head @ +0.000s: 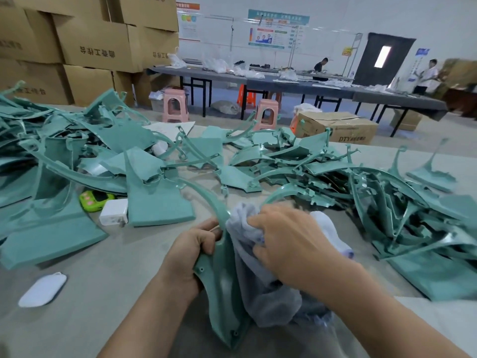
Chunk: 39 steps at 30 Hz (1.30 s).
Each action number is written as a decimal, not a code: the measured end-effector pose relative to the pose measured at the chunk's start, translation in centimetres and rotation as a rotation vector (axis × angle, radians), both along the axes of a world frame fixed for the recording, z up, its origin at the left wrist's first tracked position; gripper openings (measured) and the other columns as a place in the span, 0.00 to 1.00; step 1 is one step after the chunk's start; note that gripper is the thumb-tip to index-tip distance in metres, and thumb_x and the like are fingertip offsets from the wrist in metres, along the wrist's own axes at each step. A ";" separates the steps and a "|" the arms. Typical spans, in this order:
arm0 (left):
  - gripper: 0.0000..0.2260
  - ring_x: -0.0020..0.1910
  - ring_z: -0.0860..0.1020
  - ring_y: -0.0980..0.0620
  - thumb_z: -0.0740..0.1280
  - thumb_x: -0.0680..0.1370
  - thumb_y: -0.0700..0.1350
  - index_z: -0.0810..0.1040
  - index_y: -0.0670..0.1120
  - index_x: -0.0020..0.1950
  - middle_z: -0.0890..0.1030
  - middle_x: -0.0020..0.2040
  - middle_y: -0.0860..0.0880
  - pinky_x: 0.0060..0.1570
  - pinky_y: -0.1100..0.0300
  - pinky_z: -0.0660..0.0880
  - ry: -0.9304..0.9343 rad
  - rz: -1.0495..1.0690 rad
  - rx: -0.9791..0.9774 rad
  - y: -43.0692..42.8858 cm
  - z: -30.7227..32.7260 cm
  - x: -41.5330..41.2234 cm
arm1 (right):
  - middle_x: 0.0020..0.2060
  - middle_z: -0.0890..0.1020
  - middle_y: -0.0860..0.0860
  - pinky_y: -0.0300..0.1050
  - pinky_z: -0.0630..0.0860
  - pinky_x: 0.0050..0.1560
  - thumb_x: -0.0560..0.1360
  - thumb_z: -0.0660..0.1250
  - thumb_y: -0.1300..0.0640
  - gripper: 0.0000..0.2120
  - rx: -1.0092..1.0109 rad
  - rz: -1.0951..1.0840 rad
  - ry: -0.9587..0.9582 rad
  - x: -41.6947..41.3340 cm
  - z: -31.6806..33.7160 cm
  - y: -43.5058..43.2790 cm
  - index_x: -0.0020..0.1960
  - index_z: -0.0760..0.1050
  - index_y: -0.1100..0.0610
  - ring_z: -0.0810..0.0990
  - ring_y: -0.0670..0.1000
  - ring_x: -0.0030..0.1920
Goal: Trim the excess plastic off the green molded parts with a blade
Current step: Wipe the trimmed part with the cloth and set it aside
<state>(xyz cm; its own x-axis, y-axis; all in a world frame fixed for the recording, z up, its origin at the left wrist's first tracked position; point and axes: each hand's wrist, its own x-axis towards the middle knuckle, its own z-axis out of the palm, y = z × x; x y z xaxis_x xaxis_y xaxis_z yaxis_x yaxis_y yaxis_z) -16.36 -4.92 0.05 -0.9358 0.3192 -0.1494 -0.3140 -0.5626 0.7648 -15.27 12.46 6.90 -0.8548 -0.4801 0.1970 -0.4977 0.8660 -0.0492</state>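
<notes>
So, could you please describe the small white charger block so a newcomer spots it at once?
Start at the left heap of teal-green molded plastic parts on the grey table. At its near edge sits the white charger block, beside a lime-green gadget. It is boxy, unlike the flat white oval pad.

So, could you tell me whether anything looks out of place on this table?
Yes: a lime-green gadget and a white charger plug lie among the molded parts at left, unrelated to trimming. Also, the left hand holds a molded part while the right hand grips a pale cloth; no blade is visible.
</notes>
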 end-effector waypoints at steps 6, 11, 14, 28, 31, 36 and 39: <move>0.30 0.41 0.81 0.40 0.49 0.60 0.31 0.84 0.39 0.53 0.83 0.49 0.38 0.45 0.52 0.77 -0.029 0.075 0.019 -0.6 0.0 -0.2 | 0.35 0.77 0.44 0.45 0.70 0.40 0.70 0.56 0.48 0.11 0.141 0.050 0.019 2.5 -3.1 2.7 0.34 0.75 0.47 0.76 0.50 0.39; 0.28 0.32 0.79 0.44 0.49 0.61 0.33 0.85 0.43 0.46 0.81 0.37 0.44 0.32 0.59 0.79 -0.044 0.224 0.103 -1.8 0.2 -0.5 | 0.45 0.78 0.45 0.51 0.66 0.52 0.70 0.49 0.52 0.19 0.354 -0.114 -0.011 1.3 -1.1 4.4 0.48 0.79 0.46 0.73 0.51 0.48; 0.26 0.32 0.80 0.45 0.50 0.60 0.33 0.85 0.44 0.44 0.82 0.38 0.45 0.33 0.58 0.79 -0.020 0.253 0.101 -2.1 0.1 -0.5 | 0.62 0.76 0.48 0.53 0.57 0.72 0.77 0.61 0.52 0.19 0.353 -0.422 0.043 0.0 0.4 5.9 0.67 0.71 0.47 0.71 0.54 0.66; 0.15 0.58 0.81 0.60 0.62 0.83 0.56 0.81 0.52 0.63 0.81 0.64 0.48 0.55 0.67 0.77 0.309 0.160 -0.373 3.0 0.2 -0.4 | 0.55 0.83 0.35 0.37 0.79 0.56 0.69 0.74 0.48 0.35 -0.975 -0.121 -0.403 1.9 -6.2 -1.2 0.74 0.68 0.36 0.80 0.34 0.55; 0.18 0.59 0.75 0.74 0.66 0.81 0.51 0.75 0.60 0.71 0.77 0.70 0.60 0.55 0.79 0.69 0.484 0.187 -0.775 3.0 -0.6 -0.6 | 0.41 0.87 0.47 0.50 0.84 0.45 0.74 0.70 0.65 0.16 -1.233 -0.214 -0.348 1.4 -6.4 0.7 0.52 0.83 0.44 0.86 0.48 0.44; 0.14 0.49 0.84 0.62 0.79 0.71 0.48 0.86 0.58 0.55 0.86 0.52 0.59 0.47 0.71 0.78 0.516 0.460 -0.750 3.0 -1.2 0.2 | 0.50 0.87 0.61 0.49 0.84 0.43 0.70 0.74 0.65 0.08 -1.849 -0.183 -0.764 0.5 -6.1 2.7 0.48 0.87 0.58 0.87 0.61 0.48; 0.09 0.41 0.85 0.49 0.75 0.67 0.46 0.88 0.48 0.46 0.88 0.45 0.45 0.37 0.60 0.80 0.337 0.378 -0.439 3.7 -0.6 0.2 | 0.51 0.87 0.61 0.52 0.85 0.46 0.69 0.76 0.62 0.10 -1.858 -0.185 -0.749 0.1 -6.4 2.8 0.50 0.86 0.59 0.87 0.61 0.50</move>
<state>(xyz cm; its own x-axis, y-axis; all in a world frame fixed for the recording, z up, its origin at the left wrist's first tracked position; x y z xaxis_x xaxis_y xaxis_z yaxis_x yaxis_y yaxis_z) -16.13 -1.20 -0.56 -0.9896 -0.0633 0.1291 0.1393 -0.2009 0.9696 -15.15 15.26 0.50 -0.9934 -0.0640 -0.0954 0.1139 -0.4445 -0.8885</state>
